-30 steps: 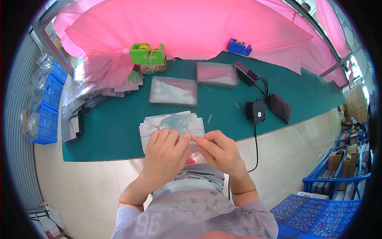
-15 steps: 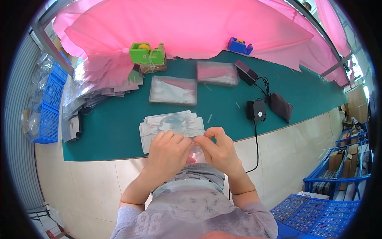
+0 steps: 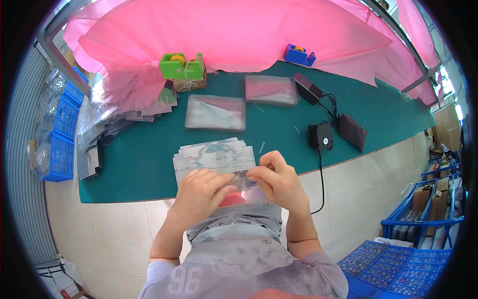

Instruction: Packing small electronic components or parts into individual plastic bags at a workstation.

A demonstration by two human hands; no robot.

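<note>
Both hands, the left hand [image 3: 199, 192] and right hand [image 3: 279, 182], pinch a small clear packet [image 3: 242, 178] (contents too small to tell) just beside a stack of clear trays [image 3: 214, 155] on the green worktop [image 3: 144, 159].

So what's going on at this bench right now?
A person stands at the edge of a green table, with the left hand and right hand together pinching a small clear plastic bag just above a fanned stack of clear bags. Two more bag stacks, a green tape dispenser and a black box with a cable lie farther back.
</note>
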